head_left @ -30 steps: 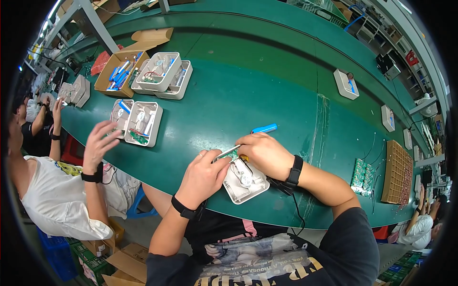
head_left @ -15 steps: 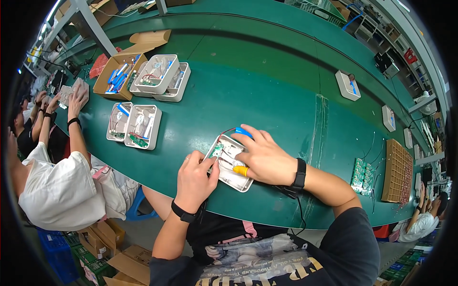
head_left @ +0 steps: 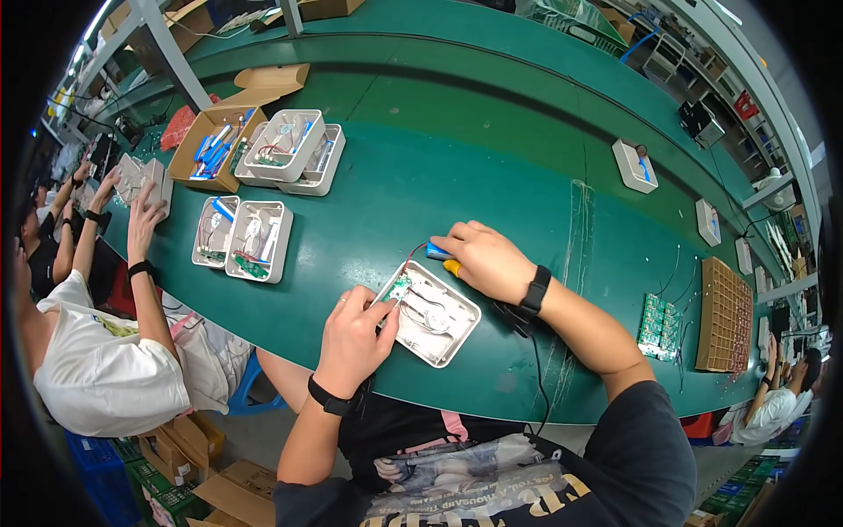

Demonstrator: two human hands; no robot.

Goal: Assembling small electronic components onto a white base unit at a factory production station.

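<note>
While the battery [head_left: 437, 251] lies gripped under right fingers [head_left: 458, 235], left fingers [head_left: 379, 311] pinch the board [head_left: 400, 288].

A long green bench [head_left: 395, 184] stretches across the room, with 2 grey metal posts [head_left: 176, 61] toward its far left. A strip light [head_left: 92, 24] glows at upper left, shelving [head_left: 748, 145] lines the right, and a blue stool [head_left: 250, 386] shows near grey floor [head_left: 268, 428].

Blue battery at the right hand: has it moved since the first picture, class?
Yes: the blue battery, partly covered by the right hand, has moved left, farther from the scuffed tabletop strip.
</note>
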